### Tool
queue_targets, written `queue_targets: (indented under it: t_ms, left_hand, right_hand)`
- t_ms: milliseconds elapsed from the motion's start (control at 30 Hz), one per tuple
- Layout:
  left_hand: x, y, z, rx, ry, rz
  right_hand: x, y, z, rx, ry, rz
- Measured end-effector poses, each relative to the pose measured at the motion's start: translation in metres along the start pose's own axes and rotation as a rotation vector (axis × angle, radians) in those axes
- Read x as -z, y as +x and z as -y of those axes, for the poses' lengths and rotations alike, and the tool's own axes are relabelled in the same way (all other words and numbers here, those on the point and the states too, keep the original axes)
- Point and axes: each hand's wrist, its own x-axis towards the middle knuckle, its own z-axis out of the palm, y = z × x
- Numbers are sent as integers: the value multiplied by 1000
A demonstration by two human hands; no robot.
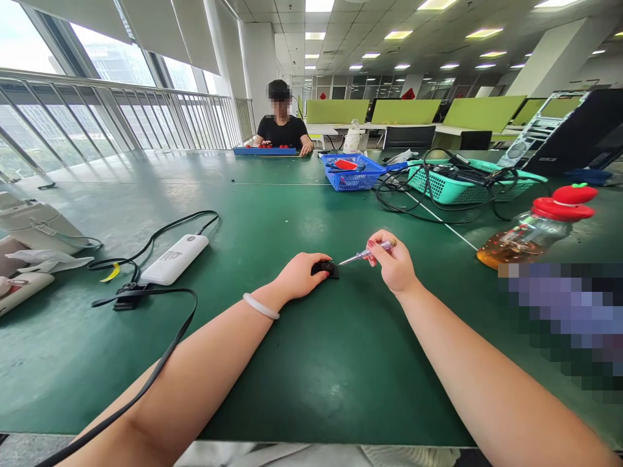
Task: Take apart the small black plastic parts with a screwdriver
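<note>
My left hand (302, 275) is closed around a small black part (329, 267) and steadies it on the green tabletop (311, 363). What kind of part it is I cannot make out, since my fingers cover much of it. In my right hand (394, 263) is a screwdriver (363, 254) with a clear handle, pinched between thumb and fingers. Its thin shaft slants down to the left, and the tip is at the black part's right side.
A white power bank (176, 259) with a black cable lies left. At right stand a red-lidded bottle (530, 233) and a green basket (438, 185) of cables. A blue basket (351, 178) sits farther back. Across the table, a person (283, 133) sits behind a blue tray (265, 152).
</note>
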Motion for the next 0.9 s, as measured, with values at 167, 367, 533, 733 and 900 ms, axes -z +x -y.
queue_targets:
  t_ms: [167,367,533,733,900]
  left_hand:
    - [0,0,0,2,1,6]
    - [-1,1,2,-3,13,2]
    - [-1,1,1,-13,5,-8]
    - [-1,1,0,-14,12,-13]
    - [-1,0,2,-25,8,-18]
  right_hand:
    - [-2,-1,1,-22,20,-32]
    - [-7,-2,5,-55,9,25]
    - [-11,-2,5,-61,-60,-3]
    - [-13,-5,4,-4,-188,36]
    - [-15,-8,12,137,-345,105]
